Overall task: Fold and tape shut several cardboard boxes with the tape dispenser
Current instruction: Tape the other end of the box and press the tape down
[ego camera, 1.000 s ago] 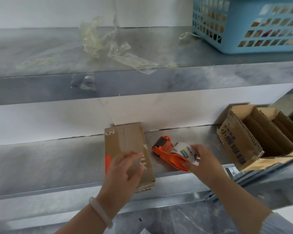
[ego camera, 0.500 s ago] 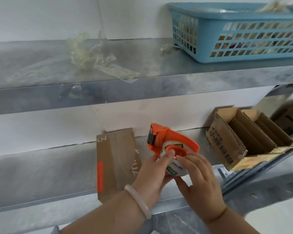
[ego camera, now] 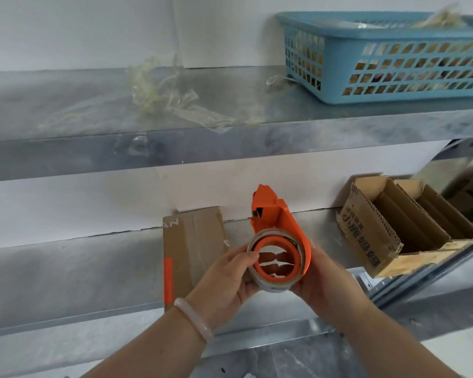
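An orange tape dispenser [ego camera: 284, 227] with a roll of clear tape is held up in front of the lower metal shelf [ego camera: 66, 268], its hub facing me and its cutter end pointing up. My left hand [ego camera: 227, 279] grips the roll from the left, thumb on its rim. My right hand [ego camera: 325, 279] grips the dispenser from the right, and fingertips show through the hub. A taped brown cardboard box [ego camera: 191, 246] with an orange stripe lies on the shelf behind my left hand.
Several open cardboard boxes [ego camera: 393, 227] stand side by side at the right of the lower shelf. The upper shelf [ego camera: 230, 143] carries crumpled clear tape scraps [ego camera: 161, 91] and a blue plastic basket [ego camera: 388, 55]. A white wall backs both shelves.
My right hand lifted the dispenser off the shelf. My left hand left the taped box and took hold of the roll. The dispenser turned so its hub faces me.
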Demonstrator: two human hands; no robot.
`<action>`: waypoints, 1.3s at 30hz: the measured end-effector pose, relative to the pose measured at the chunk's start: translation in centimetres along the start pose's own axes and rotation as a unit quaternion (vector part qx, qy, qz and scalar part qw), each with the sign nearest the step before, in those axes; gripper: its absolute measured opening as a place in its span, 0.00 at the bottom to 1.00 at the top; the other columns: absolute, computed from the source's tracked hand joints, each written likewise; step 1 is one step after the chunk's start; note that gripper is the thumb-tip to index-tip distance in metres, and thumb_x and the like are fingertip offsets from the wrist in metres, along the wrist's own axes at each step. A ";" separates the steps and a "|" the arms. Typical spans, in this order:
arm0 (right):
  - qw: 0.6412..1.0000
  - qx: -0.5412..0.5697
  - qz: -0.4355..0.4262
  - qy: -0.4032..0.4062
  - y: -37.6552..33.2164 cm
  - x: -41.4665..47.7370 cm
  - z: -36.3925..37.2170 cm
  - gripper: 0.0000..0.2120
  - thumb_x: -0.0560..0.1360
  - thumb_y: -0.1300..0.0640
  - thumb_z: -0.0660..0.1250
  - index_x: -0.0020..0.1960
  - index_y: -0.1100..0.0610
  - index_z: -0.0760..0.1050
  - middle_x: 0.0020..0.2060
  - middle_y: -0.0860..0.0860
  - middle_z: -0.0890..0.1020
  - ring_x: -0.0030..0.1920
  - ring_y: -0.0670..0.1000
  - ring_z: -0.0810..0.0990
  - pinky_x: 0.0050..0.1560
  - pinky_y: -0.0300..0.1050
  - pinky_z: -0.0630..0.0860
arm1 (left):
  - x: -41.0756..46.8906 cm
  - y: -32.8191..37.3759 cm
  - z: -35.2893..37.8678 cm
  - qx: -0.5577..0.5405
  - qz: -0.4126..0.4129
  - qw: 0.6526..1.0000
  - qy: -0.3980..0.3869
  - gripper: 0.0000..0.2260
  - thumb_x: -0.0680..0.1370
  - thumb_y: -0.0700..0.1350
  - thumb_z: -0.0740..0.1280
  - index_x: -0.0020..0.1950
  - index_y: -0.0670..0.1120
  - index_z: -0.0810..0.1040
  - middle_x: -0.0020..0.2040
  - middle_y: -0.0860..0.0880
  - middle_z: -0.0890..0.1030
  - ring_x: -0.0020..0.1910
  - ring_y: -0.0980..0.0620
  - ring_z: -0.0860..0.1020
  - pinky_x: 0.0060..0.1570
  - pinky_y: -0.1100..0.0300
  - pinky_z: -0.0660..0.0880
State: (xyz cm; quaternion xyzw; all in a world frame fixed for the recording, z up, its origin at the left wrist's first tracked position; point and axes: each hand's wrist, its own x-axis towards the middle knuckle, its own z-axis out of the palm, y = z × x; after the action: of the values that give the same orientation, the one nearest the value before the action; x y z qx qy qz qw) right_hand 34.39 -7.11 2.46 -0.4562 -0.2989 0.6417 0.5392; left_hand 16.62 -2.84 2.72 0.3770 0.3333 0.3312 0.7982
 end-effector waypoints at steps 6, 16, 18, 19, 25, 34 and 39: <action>0.975 0.158 0.007 -0.158 -0.2 0.2 -0.1 0.29 0.65 0.51 0.81 0.63 0.59 0.79 0.48 0.60 0.84 0.44 0.56 0.85 0.46 0.51 0.82 | 0.3 -0.8 -2.3 0.125 0.037 0.990 -0.054 0.27 0.76 0.59 0.68 0.70 0.44 0.73 0.66 0.41 0.76 0.68 0.40 0.72 0.68 0.39 0.68; 0.968 -0.188 -0.047 -0.158 -3.3 -0.9 0.6 0.46 0.59 0.49 0.83 0.72 0.46 0.65 0.63 0.48 0.80 0.61 0.53 0.80 0.53 0.43 0.79 | -0.7 5.6 -3.8 -0.003 -0.030 0.997 0.066 0.31 0.72 0.62 0.63 0.63 0.39 0.78 0.50 0.40 0.82 0.49 0.42 0.81 0.53 0.44 0.79; 0.954 -0.243 -0.049 -0.168 -3.6 -1.1 0.9 0.41 0.63 0.56 0.80 0.71 0.46 0.66 0.61 0.43 0.81 0.60 0.50 0.81 0.52 0.39 0.79 | -1.2 6.2 -3.9 0.058 -0.038 0.995 0.075 0.22 0.77 0.54 0.65 0.62 0.38 0.78 0.48 0.39 0.81 0.46 0.42 0.82 0.56 0.40 0.78; 0.946 -0.270 -0.052 -0.170 -3.7 -1.2 1.0 0.38 0.65 0.62 0.78 0.70 0.45 0.66 0.59 0.40 0.81 0.59 0.48 0.81 0.51 0.37 0.78 | -1.4 6.3 -3.9 0.077 -0.046 0.993 0.082 0.18 0.78 0.51 0.66 0.60 0.39 0.80 0.48 0.39 0.81 0.46 0.42 0.82 0.55 0.40 0.78; 0.908 -0.372 -0.033 -0.188 -3.8 -0.9 0.8 0.39 0.63 0.63 0.78 0.69 0.41 0.67 0.59 0.34 0.79 0.59 0.41 0.79 0.51 0.32 0.76 | -2.6 5.6 -4.6 0.092 -0.070 0.990 0.086 0.16 0.73 0.54 0.69 0.53 0.44 0.83 0.41 0.43 0.82 0.44 0.43 0.83 0.50 0.44 0.80; 0.876 -0.429 -0.055 -0.214 -3.5 -0.8 0.5 0.39 0.62 0.57 0.79 0.60 0.22 0.68 0.59 0.27 0.75 0.59 0.36 0.78 0.52 0.30 0.74 | -2.9 5.0 -4.7 0.223 -0.019 0.961 0.164 0.12 0.81 0.46 0.64 0.52 0.39 0.82 0.38 0.45 0.82 0.36 0.51 0.82 0.37 0.55 0.80; 0.858 -0.458 -0.054 -0.224 -3.3 -0.5 0.1 0.40 0.63 0.56 0.79 0.64 0.25 0.67 0.60 0.30 0.76 0.59 0.39 0.78 0.53 0.33 0.75 | -2.9 4.6 -4.2 0.382 0.044 0.900 0.207 0.10 0.81 0.47 0.63 0.48 0.47 0.83 0.40 0.45 0.83 0.38 0.50 0.82 0.39 0.54 0.82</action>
State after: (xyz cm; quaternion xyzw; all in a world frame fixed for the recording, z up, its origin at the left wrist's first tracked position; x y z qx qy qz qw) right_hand 35.68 -6.82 5.53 -0.4790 -0.6959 0.4870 0.2214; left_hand 10.44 -1.19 5.21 0.5902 0.5747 0.2836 0.4908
